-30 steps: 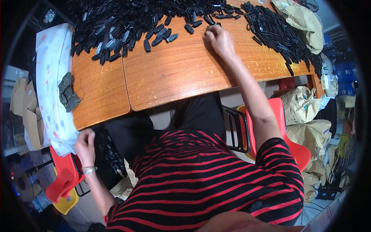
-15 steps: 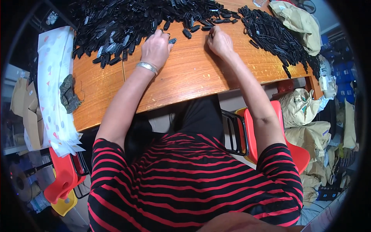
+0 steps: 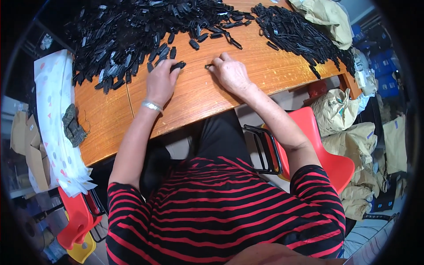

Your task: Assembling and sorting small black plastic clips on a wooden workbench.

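Both hands have drawn back toward the person since half a second ago, leaving the pile edges for the bare middle of the worktop (image 3: pixel 176 106). The left hand (image 3: pixel 160 84) is closed in a pinch, thumb against fingers, on a black oblong piece (image 3: pixel 179 65) that juts out to the right; it is dark and stubby, with an uneven end. The right hand (image 3: pixel 232 76) has its fingers curled together on a slim dark part (image 3: pixel 208 66); only a short, narrow end shows past the fingertips, so its full shape is hidden. These two lie near each other, with bare wood between them.

Beyond the hands spreads a large heap of black pieces (image 3: pixel 128 39), mostly elongated with rounded ends, some catching a grey shine. Farther right is a pile of thinner black strips (image 3: pixel 300 37). A few loose pieces (image 3: pixel 194 44) lie singly between the piles.
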`<state>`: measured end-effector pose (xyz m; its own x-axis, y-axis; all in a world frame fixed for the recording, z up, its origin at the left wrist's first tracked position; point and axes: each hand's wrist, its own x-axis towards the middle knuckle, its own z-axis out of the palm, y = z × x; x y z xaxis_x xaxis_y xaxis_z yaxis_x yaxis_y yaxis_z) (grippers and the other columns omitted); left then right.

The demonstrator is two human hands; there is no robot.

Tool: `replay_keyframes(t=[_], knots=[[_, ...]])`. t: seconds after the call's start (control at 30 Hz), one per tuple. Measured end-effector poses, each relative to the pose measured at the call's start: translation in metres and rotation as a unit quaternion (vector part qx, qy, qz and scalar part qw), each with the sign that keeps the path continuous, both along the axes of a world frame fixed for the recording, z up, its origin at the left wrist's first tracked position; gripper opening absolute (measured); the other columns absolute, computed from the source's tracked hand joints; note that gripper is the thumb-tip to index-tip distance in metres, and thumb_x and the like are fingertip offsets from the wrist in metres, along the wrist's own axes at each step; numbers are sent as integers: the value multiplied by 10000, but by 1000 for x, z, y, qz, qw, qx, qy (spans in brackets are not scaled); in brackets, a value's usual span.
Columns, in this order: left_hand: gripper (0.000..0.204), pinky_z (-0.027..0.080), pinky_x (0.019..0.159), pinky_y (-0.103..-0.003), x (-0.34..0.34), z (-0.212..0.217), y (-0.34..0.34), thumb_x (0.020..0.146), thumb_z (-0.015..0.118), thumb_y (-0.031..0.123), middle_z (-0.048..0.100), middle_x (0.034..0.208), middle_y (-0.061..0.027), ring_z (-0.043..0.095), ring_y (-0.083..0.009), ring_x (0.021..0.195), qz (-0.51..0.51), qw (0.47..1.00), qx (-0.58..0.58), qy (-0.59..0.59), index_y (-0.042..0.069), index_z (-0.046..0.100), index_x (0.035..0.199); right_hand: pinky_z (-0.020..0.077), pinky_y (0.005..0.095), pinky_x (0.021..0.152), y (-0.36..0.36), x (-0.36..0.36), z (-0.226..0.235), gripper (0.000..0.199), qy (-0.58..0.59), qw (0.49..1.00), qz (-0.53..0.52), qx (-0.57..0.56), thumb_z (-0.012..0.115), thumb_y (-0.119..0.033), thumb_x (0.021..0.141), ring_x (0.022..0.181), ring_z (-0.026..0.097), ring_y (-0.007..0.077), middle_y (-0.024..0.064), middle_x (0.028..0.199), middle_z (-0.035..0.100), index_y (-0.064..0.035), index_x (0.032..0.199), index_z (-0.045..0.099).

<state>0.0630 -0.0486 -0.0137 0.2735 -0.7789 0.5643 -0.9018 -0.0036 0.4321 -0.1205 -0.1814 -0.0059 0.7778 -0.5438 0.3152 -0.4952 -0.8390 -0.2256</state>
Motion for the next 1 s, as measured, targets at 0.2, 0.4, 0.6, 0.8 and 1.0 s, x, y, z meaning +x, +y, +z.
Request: replay_keyframes(t=[0.2, 0.4, 0.6, 0.8, 1.0], knots=[[143, 469, 552, -201, -14, -7, 9, 873, 617, 72, 589, 777, 20, 544, -38, 629, -105, 882, 69, 455, -18, 607, 984, 480, 438, 727, 4, -10, 6, 210, -14, 998, 13, 61, 631, -201, 839, 834, 593, 362, 177, 887, 576, -10, 919, 593], [138, 470, 589, -184, -27, 2, 11, 899, 602, 114, 640, 846, -20, 608, -76, 674, -139, 798, 102, 577, 13, 596, 993, 472, 387, 668, 50, 5, 17, 201, -204, 964, 74, 154, 642, -158, 834, 766, 592, 310, 165, 834, 574, -1, 923, 551], [200, 474, 663, -191, -38, 3, 21, 910, 594, 133, 657, 929, -48, 626, -97, 746, -179, 677, 21, 714, 8, 582, 1065, 482, 343, 611, 63, 7, 5, 206, -230, 948, 36, 216, 650, -148, 833, 677, 611, 252, 141, 791, 603, 8, 933, 561], [199, 460, 655, -192, -45, -8, 17, 901, 595, 103, 639, 881, -33, 588, -81, 716, -195, 694, -60, 690, -24, 603, 1053, 495, 241, 595, 77, 6, 13, 158, -271, 877, 19, 397, 608, -56, 874, 669, 609, 103, 47, 789, 605, 33, 993, 552], [209, 458, 632, -189, -46, -5, 20, 897, 600, 112, 638, 848, -13, 571, -59, 677, -151, 731, -52, 663, -17, 604, 1061, 491, 245, 592, 68, 2, 16, 198, -281, 924, 36, 256, 633, -71, 857, 653, 610, 102, 57, 799, 610, 29, 1023, 593]])
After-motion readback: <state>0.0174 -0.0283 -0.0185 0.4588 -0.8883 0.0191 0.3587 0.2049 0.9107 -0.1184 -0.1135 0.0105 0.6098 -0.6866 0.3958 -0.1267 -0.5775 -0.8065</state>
